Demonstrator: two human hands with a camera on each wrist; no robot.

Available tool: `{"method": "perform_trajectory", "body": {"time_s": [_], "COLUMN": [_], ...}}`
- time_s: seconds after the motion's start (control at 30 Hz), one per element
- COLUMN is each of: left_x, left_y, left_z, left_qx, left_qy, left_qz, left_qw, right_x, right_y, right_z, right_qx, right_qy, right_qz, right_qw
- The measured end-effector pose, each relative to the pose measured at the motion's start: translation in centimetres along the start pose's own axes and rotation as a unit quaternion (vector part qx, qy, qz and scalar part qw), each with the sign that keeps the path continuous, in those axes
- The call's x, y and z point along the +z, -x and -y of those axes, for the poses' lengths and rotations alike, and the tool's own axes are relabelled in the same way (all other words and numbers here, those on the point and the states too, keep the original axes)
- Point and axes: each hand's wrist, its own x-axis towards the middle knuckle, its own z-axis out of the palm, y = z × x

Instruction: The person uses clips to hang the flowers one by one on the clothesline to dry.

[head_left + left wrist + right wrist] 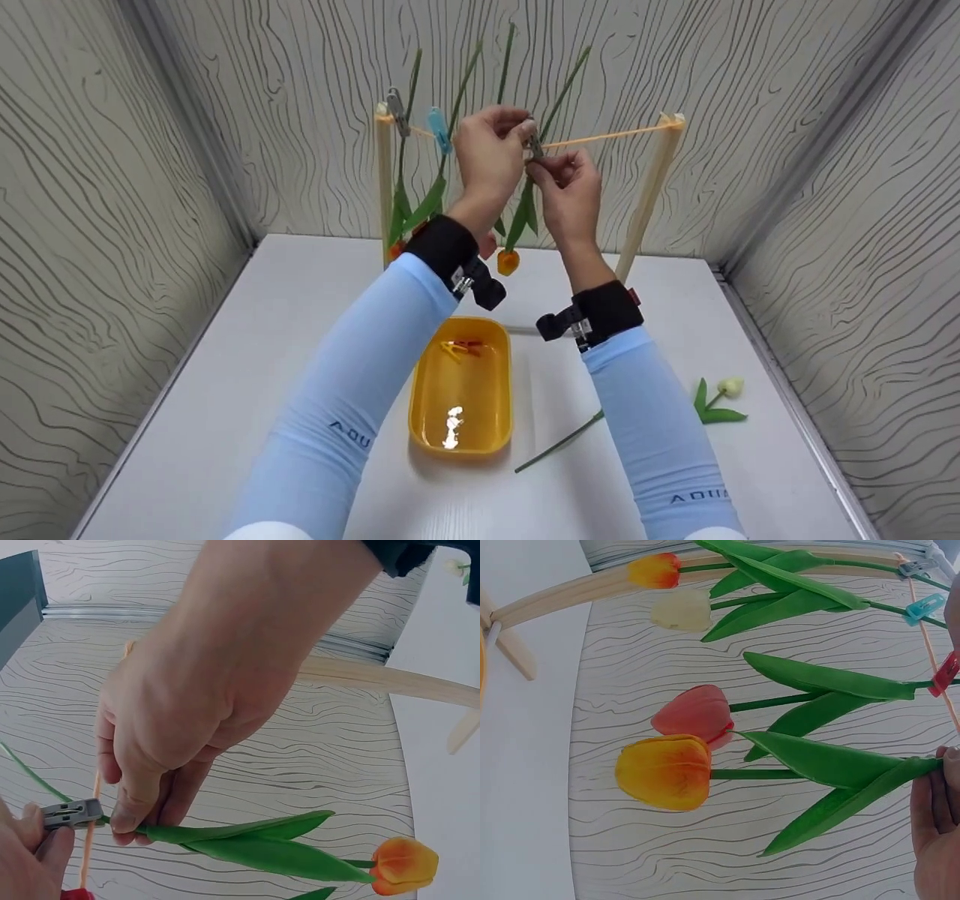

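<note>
My left hand (487, 154) pinches a grey clothespin (71, 814) at the orange string (607, 136). In the left wrist view, the clothespin's front end lies over the string and the stem. Just below, my right hand (574, 187) pinches the stem of an upside-down orange-yellow tulip (664, 772) above its green leaves. The bloom hangs down and the stem's end rises above the string. Beside it, a pink tulip (694, 716) hangs from a red clothespin (945, 675). Farther left, a white tulip (681, 610) and an orange-red tulip (654, 571) hang.
The string runs between two wooden posts (651, 191). A blue clothespin (439, 130) and another grey clothespin (397, 112) sit on its left part. A yellow tray (461, 450) holds yellow and red clothespins. One white tulip (730, 387) lies on the table, partly behind my right forearm.
</note>
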Motion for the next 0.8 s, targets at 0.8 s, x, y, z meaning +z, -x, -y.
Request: {"method": "perform_trajectory", "body": {"time_s": [0.8], "left_x": [-0.7], "left_y": [1.6], "left_z": [0.5], "left_qx": [0.025], "left_qy": [-0.045], "left_qz": [0.020], "left_qw": [0.9985], "right_x": [-1.1], "right_y": [0.5], "right_z": [-0.8], "right_qx": [0.001], "right_qy": [0.043], "right_qz": [0.012], "right_qw": [0.999]}}
